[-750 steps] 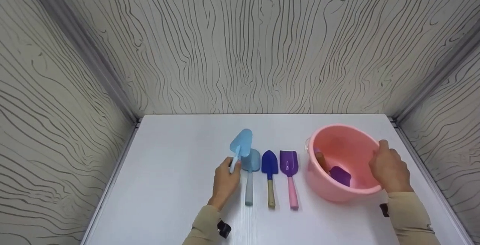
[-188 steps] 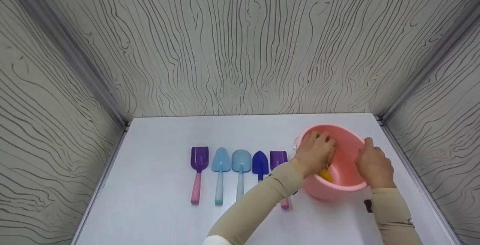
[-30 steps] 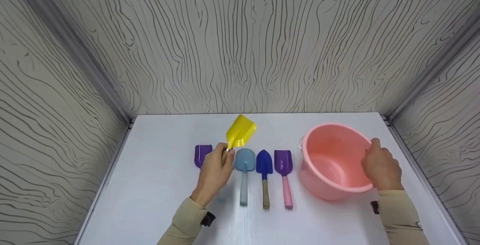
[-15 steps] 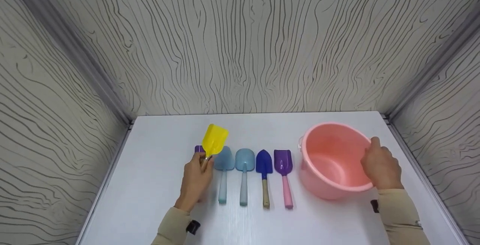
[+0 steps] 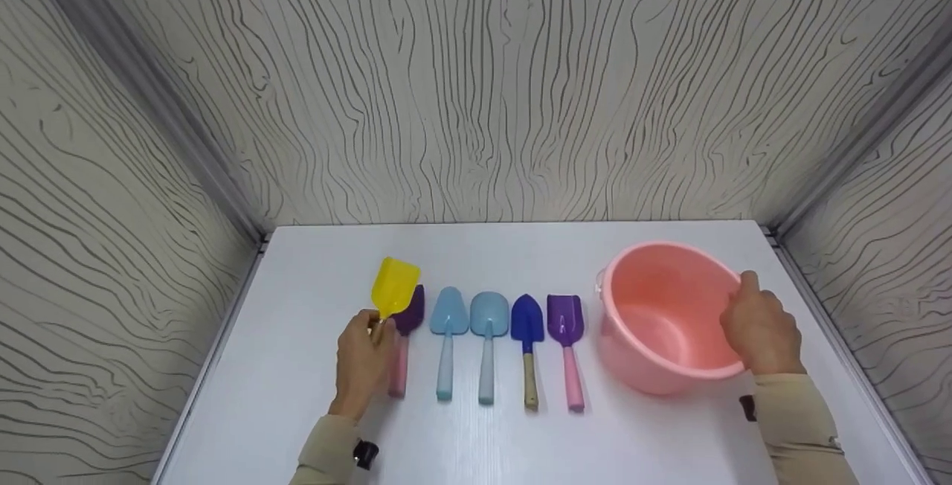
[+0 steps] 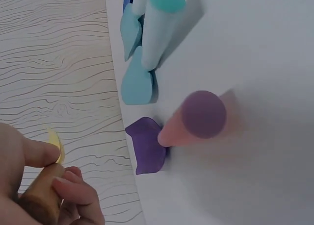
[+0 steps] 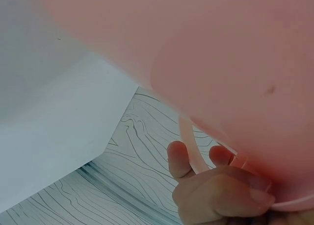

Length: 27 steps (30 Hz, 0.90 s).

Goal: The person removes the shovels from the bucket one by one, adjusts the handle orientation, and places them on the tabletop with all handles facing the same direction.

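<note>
My left hand (image 5: 364, 358) holds a yellow toy shovel (image 5: 396, 286) by its brown wooden handle (image 6: 41, 193), blade pointing away. It is over the left end of a row, partly covering a purple shovel with a pink handle (image 5: 399, 370). To the right lie a pale blue pointed trowel (image 5: 449, 312), a pale blue rounded shovel (image 5: 489, 314), a dark blue trowel (image 5: 527, 319) and another purple shovel (image 5: 565, 319). My right hand (image 5: 762, 325) grips the rim of a pink bucket (image 5: 632, 358), tilted toward me. Its fingers also curl near the bucket's pale handle (image 7: 192, 146) in the right wrist view.
The white table (image 5: 476, 448) carries the row and the bucket. Wood-patterned panels (image 5: 476, 83) stand behind it and at both sides, with grey strips at the corners. The bucket's visible floor (image 5: 658, 332) has nothing on it.
The blue pointed trowel, left purple shovel and yellow shovel came out of the bucket over the earlier frames. Lately my left hand has carried the yellow shovel leftward and lower; the right hand stays put.
</note>
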Each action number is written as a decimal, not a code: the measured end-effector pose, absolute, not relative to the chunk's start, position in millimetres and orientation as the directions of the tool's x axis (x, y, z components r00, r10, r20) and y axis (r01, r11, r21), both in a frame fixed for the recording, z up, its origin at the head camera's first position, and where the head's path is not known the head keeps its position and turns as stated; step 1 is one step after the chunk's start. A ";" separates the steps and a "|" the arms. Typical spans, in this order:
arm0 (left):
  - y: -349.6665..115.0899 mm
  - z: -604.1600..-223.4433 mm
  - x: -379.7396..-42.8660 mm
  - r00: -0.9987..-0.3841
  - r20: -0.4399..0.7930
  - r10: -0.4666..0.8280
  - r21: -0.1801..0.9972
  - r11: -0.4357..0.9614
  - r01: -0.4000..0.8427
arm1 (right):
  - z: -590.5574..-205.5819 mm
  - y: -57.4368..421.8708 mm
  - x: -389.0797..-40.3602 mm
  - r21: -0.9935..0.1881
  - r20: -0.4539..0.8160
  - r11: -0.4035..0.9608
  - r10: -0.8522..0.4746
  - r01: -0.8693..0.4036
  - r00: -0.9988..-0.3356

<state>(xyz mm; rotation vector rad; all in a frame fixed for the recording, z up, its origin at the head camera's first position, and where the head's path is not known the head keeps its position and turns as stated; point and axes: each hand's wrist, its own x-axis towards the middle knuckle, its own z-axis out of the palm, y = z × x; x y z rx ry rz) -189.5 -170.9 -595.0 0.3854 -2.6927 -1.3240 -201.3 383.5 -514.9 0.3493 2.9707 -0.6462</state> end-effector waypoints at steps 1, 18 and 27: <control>-173.0 -597.0 -191.1 -0.959 -0.010 -0.283 0.795 0.579 -0.180 | -514.2 383.7 -201.7 -0.402 -0.132 0.883 0.206 0.242 -0.970; -206.2 -642.6 -201.3 -0.926 -0.086 -0.367 0.775 0.560 -0.293 | -512.9 385.5 -200.5 -0.418 -0.125 0.877 0.203 0.237 -0.971; -217.2 -659.7 -196.8 -0.925 -0.094 -0.369 0.761 0.572 -0.306 | -515.0 381.8 -197.1 -0.412 -0.104 0.884 0.197 0.222 -0.975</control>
